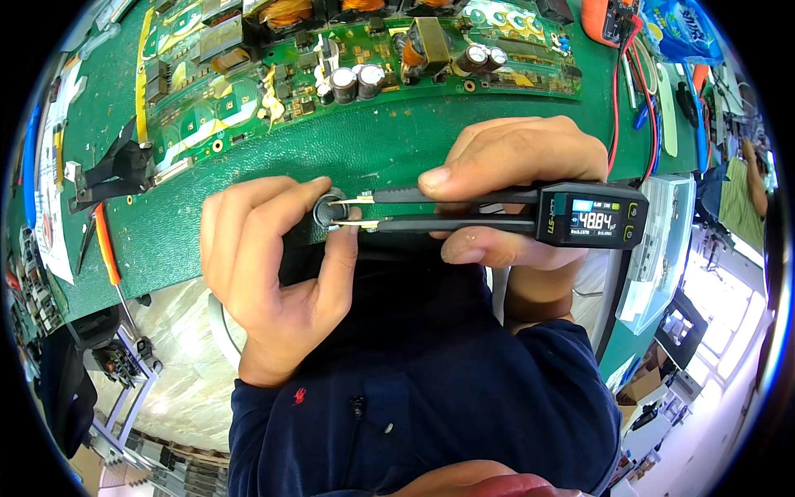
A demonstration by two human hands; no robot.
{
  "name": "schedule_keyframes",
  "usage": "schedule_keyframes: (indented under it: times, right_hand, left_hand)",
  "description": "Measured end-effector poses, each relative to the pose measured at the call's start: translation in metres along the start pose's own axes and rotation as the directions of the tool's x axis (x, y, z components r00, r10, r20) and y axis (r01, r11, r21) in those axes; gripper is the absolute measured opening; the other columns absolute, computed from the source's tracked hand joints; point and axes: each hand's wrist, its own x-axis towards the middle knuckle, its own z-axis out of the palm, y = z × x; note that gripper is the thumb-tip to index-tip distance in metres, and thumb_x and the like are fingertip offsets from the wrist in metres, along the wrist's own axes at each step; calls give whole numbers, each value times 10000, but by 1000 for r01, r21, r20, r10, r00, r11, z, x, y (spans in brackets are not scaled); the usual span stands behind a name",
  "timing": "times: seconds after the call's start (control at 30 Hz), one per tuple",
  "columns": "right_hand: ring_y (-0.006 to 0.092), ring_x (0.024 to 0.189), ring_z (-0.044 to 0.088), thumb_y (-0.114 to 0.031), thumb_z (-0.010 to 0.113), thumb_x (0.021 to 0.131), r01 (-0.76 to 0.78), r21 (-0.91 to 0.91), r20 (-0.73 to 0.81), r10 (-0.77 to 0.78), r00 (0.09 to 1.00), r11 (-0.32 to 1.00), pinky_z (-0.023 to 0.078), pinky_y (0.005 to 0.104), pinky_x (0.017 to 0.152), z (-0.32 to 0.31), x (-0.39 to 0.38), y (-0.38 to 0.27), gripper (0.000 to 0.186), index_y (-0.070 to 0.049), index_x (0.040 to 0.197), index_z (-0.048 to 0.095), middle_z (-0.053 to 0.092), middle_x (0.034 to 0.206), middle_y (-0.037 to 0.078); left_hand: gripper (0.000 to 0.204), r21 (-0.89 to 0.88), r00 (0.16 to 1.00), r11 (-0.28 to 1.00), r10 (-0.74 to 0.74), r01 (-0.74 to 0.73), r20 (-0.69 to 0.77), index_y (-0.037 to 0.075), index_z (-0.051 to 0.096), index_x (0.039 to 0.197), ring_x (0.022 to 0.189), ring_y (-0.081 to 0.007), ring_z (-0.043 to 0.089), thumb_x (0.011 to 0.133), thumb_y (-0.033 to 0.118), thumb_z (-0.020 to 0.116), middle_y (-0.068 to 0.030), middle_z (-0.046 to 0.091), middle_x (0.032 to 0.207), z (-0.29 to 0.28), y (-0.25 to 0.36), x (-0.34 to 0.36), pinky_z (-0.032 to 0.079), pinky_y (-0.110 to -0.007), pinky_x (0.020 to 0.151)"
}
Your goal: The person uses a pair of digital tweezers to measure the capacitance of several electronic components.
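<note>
Between the thumb and fingers of my left hand (265, 257) is a small round dark capacitor (330, 210), its end turned to the right. My right hand (522, 178) is closed round the black arms of a tweezer-style component tester (580, 217), thumb and fingers on opposite sides. The tester's two thin metal tips reach the capacitor's end, one above the other. Its small lit screen shows a reading. Both hands are held in front of my body, just at the near edge of the green work mat (397, 149).
A large green circuit board (290, 91) with coils and capacitors lies at the back. To the left are a black clamp-like piece (116, 170) and an orange-handled screwdriver (105, 240). An orange multimeter (603, 21) with red leads, a blue packet (683, 31) and a clear plastic box (658, 248) sit right.
</note>
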Motion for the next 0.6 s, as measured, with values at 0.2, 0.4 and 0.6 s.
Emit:
schedule_keyframes:
  times: [0.2, 0.4, 0.6]
  right_hand:
    - [197, 553, 640, -163, 846, 682, -3, -7, 10, 3, 1000, 1000, 470, 259, 527, -1, 0, 0, 393, 76, 950, 685, 668, 657, 145]
    - [194, 554, 642, -182, 856, 679, 3, -13, 14, -3, 1000, 1000, 469, 257, 525, -1, -1, 1, 414, 77, 955, 686, 668, 661, 138]
    - [198, 562, 633, -129, 837, 670, -36, 6, 5, 36, 999, 999, 459, 259, 523, 0, -1, 0, 404, 83, 977, 683, 665, 661, 139]
  left_hand:
    - [285, 15, 999, 1000, -18, 18, 36, -32, 652, 909, 794, -265, 555, 630, 8, 693, -139, 604, 860, -3, 1, -1, 430, -325, 723]
    - [325, 1, 1000, 1000, 8, -8, -9, 24, 664, 899, 750, -261, 557, 580, -3, 720, -103, 611, 829, 0, 0, 0, 429, -336, 669]
    - [320, 24, 1000, 1000, 12, -12, -15, 26, 666, 890, 744, -260, 552, 577, 6, 726, -96, 612, 831, 0, 0, -1, 425, -337, 664]
